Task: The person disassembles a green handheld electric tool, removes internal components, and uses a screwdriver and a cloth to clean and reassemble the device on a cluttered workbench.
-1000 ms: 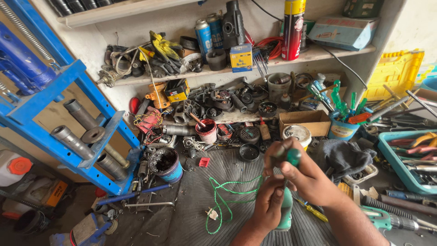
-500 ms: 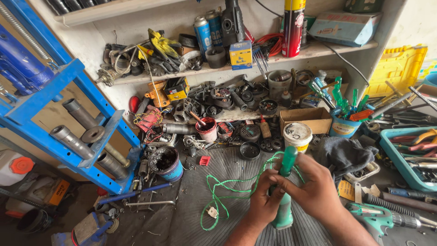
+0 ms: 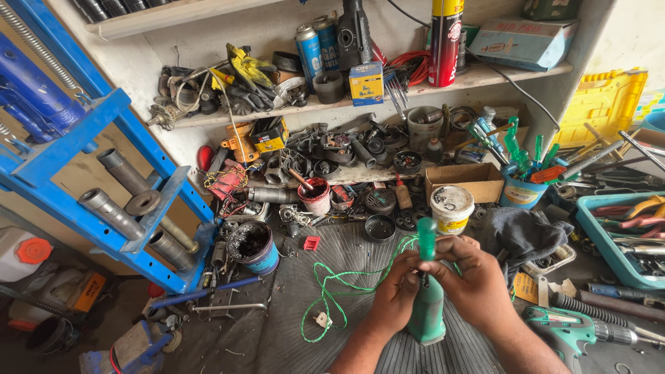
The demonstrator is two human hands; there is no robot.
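Observation:
Both my hands meet over a ribbed dark mat [image 3: 346, 325] at the lower middle. My right hand [image 3: 471, 277] grips a screwdriver with a green handle [image 3: 426, 235] that points up. My left hand [image 3: 395, 291] pinches at the top of a green tool body [image 3: 426, 315] standing upright on the mat, just below the screwdriver. A thin green wire [image 3: 332, 291] trails left from the hands across the mat to a small white plug [image 3: 320, 320].
A white tub [image 3: 451, 208] and a cardboard box [image 3: 463, 181] stand just behind the hands. A grey rag [image 3: 523, 232] and a green drill [image 3: 575, 332] lie to the right. Cluttered shelves of parts fill the back; a blue press frame [image 3: 104, 228] stands left.
My hands have shifted slightly right and down. The green screwdriver handle now stands upright above my fingers, in front of the white tub.

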